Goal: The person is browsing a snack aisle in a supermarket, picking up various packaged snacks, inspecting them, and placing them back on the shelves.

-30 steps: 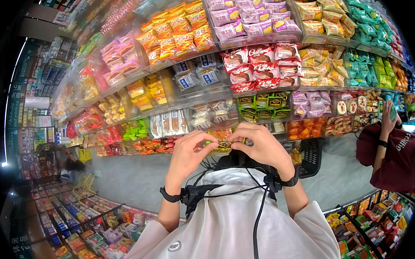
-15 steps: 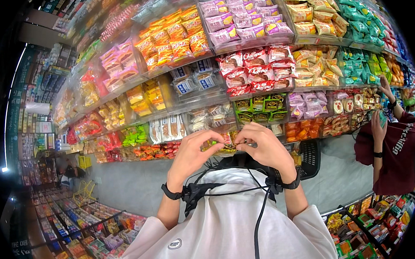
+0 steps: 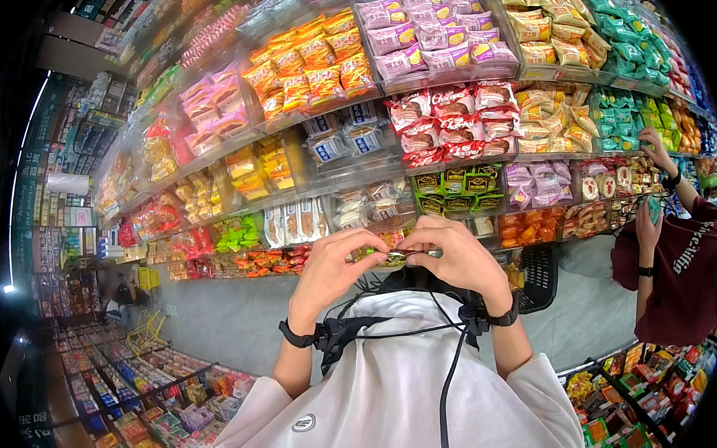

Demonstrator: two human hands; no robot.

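The right hand (image 3: 460,255) and left hand (image 3: 332,260) each pinch one end of a small packet (image 3: 404,253) between thumb and forefinger. It lies leftward of the right hand, rightward of the left, long axis crosswise, neither hand clearly nearer.

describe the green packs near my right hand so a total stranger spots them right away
Face the tiered snack shelving and find the red and white packs near the picture's upper middle. Directly below them, just above the person's right hand in the view, sit the green packs. Black labels set them apart from the lilac packs on their right.
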